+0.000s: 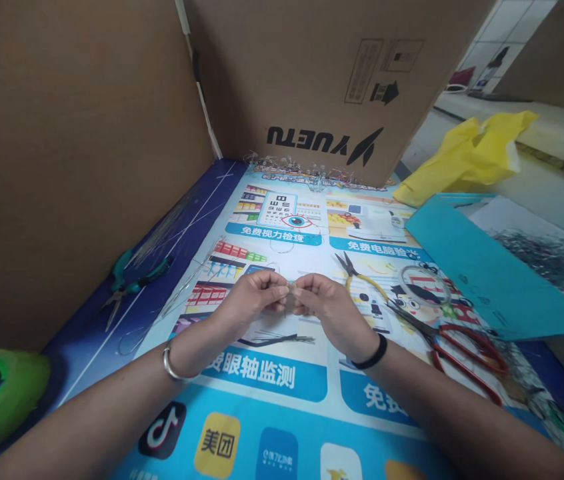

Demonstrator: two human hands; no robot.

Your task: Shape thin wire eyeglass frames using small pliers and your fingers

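My left hand (pixel 265 293) and my right hand (pixel 319 300) meet fingertip to fingertip above the printed sheet. Both are closed in a pinch on a thin wire, most of it hidden by the fingers. A fine curved strand (pixel 282 249) shows just beyond the left fingers. Below the hands lies a small bundle of dark cut wires (pixel 282 339). To the right of my right hand rest yellow-handled pliers (pixel 362 275) with their jaws apart, and red-handled scissors (pixel 442 340).
Cardboard walls (pixel 332 80) stand at the back and left. Teal-handled pliers (pixel 129 283) and long loose wires (pixel 187 280) lie left. A green tape roll (pixel 7 400) sits front left. On the right are a turquoise folder (pixel 487 280), tangled wire clippings (pixel 547 257) and a yellow bag (pixel 467 160).
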